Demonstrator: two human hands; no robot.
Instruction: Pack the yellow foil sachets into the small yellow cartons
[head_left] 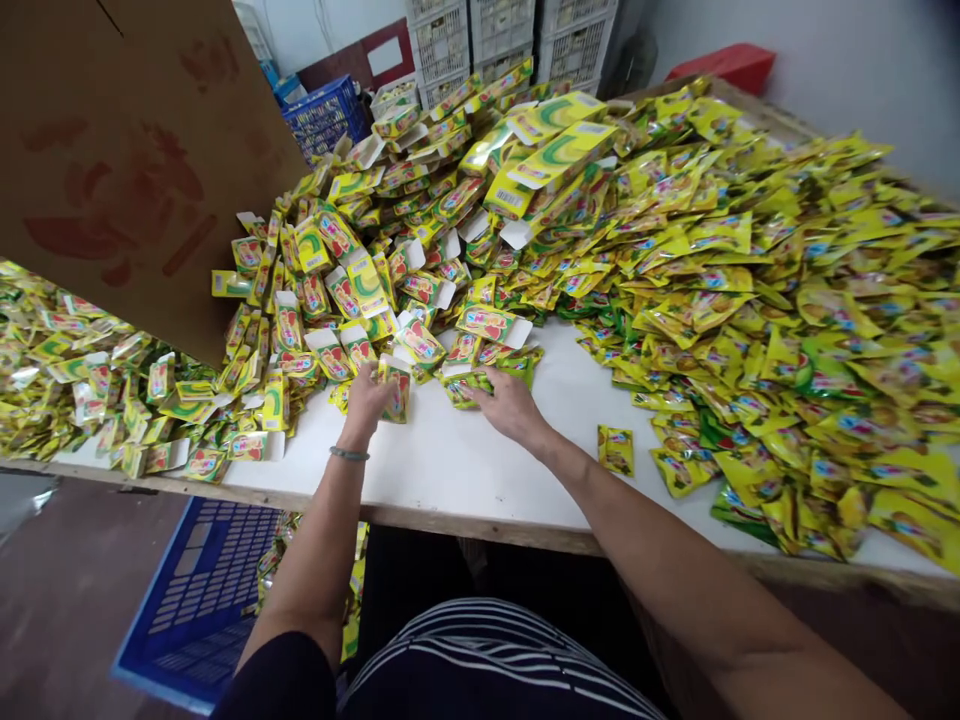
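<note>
My left hand (366, 398) grips a small yellow carton (395, 385), open at its top flap, at the near edge of a pile of the same cartons (337, 270). My right hand (506, 405) lies palm down on a few yellow-green sachets (463, 385) on the white table (450, 460), its fingers curled over them. A single sachet (616, 449) lies just to the right of my right forearm.
A large heap of yellow sachets (787, 300) covers the table's right side. A brown cardboard flap (135, 160) hangs over the left. More sachets (67, 380) lie at the far left. A blue crate (195, 600) stands on the floor below; white crates (495, 35) are stacked behind.
</note>
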